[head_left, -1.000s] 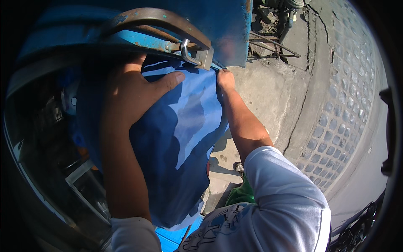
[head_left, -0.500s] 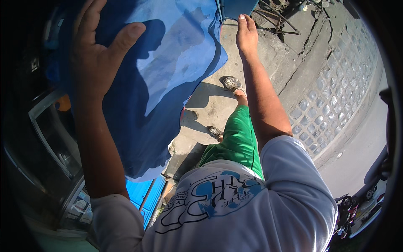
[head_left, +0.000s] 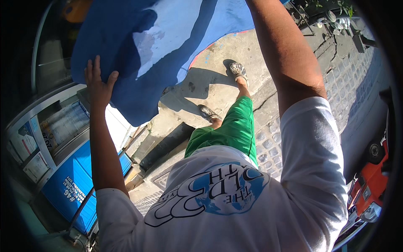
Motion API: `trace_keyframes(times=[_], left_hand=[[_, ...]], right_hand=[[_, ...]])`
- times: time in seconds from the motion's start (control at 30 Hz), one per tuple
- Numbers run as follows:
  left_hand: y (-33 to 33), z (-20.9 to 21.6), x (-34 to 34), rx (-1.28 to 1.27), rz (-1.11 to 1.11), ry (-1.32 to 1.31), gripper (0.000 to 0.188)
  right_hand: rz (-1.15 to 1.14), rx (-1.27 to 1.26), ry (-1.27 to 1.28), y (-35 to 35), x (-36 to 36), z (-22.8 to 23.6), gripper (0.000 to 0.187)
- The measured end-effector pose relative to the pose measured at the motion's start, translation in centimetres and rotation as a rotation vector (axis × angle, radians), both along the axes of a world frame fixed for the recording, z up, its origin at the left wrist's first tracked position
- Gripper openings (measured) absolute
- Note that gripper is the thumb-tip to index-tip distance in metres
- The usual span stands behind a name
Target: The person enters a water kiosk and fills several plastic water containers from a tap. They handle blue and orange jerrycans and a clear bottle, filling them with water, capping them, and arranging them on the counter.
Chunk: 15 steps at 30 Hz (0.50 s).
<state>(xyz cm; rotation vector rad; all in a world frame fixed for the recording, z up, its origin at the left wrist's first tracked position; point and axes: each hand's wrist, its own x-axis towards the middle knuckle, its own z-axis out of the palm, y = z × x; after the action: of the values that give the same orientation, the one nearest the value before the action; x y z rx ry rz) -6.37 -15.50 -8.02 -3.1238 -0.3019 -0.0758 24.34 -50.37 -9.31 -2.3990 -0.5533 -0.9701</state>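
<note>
A large blue cloth sheet (head_left: pixel 168 29) spreads across the upper middle, partly sunlit, with a ragged lower edge and a thin red trim on its right side. Over its lower left border is my left hand (head_left: pixel 100 86), open, thumb and fingers apart. Whether its palm presses on the cloth I cannot tell. My right forearm (head_left: pixel 285 46) reaches up past the sheet's right side, and its hand lies beyond the top of the picture.
At left stand a glass-fronted frame (head_left: pixel 42 157) and a blue panel (head_left: pixel 75 180) with white lettering. Cracked concrete (head_left: pixel 222 50) and cobbled paving (head_left: pixel 344 88) run to the right. A red vehicle (head_left: pixel 369 180) is at the far right. Debris (head_left: pixel 336 21) lies at upper right.
My view has swung, bringing the blue panel and red vehicle into sight. My left hand now appears lower against the sheet. My right hand has passed out of the top of the picture.
</note>
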Motion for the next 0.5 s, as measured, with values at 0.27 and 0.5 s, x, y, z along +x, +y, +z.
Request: trace_keyframes(times=[0.27,0.5], left_hand=[[-4.6,-2.1,1.3,0.157,-0.098,-0.213,0.083],[-6.1,-1.9,-1.5,-0.047,0.012,-0.356,0.081]], right_hand=[[0.244,-0.582,-0.166,-8.3,8.7,-10.0,0.038],[0.438,-0.273,0.802,-5.1,8.1,-4.6,0.052]])
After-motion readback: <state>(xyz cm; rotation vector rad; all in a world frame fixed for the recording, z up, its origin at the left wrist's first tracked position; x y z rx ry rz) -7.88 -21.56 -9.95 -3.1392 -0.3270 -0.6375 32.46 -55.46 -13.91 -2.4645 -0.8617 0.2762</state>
